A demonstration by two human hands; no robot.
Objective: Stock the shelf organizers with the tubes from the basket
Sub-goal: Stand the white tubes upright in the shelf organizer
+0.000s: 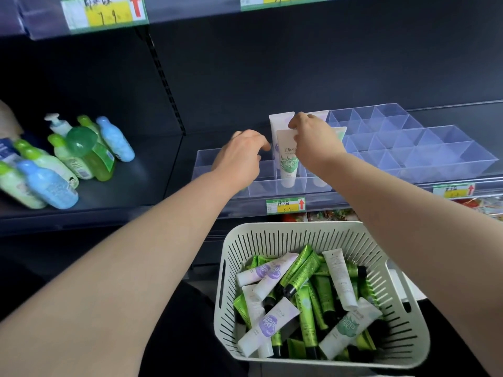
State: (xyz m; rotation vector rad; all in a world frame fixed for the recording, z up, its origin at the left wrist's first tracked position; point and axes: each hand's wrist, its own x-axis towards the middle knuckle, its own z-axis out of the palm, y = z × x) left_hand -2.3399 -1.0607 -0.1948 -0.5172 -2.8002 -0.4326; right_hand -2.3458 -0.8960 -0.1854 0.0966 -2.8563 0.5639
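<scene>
So here's where I'm at: my right hand [313,140] is up in the middle of the frame, fingertips pinching the top edge of a white tube with green print [288,161], which stands cap-down in a slot of the clear organizer [206,159] on the shelf. Another white tube [280,119] stands upright right behind it, and a couple more peek out from behind my right hand. My left hand [239,156] is just to the left, over the same organizer, fingers curled. Honestly can't tell if it's got hold of anything or is just touching a divider. A second organizer [441,151] sits to the right on the same shelf. The basket [272,229] is down in the lower right of the frame with a jumbled pile of green and white tubes [302,292] in it. Over on the left side of the frame there's a bunch of green and blue bottles [81,153] on the neighbouring shelf.
</scene>
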